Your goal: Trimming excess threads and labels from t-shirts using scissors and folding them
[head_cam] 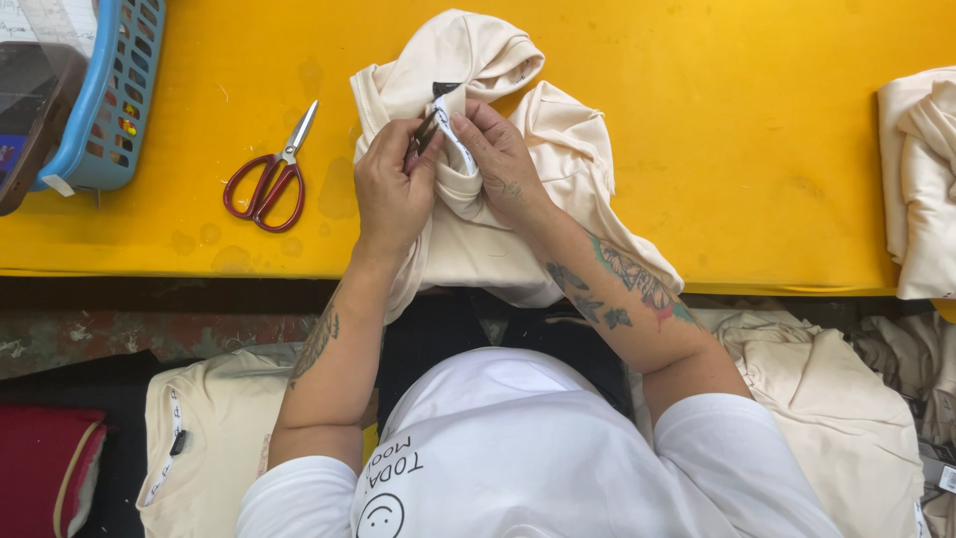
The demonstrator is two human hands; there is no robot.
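While the cream garment [498, 189] lies bunched on the yellow desk [747, 149], the left hand [391, 189] pinches a small dark tool and the right hand [503, 159] grips its white label [453, 134], red scissors [267, 179] nearby.

One pair of scissors [267, 179] with red handles lies on one yellow table [747, 149]. One blue basket [105, 95] sits at the far left corner. Two hands [393, 189] [503, 159] share one cream shirt [498, 239]. One more cream pile [921, 179] lies at the right edge, one red cushion [45, 468] lower left
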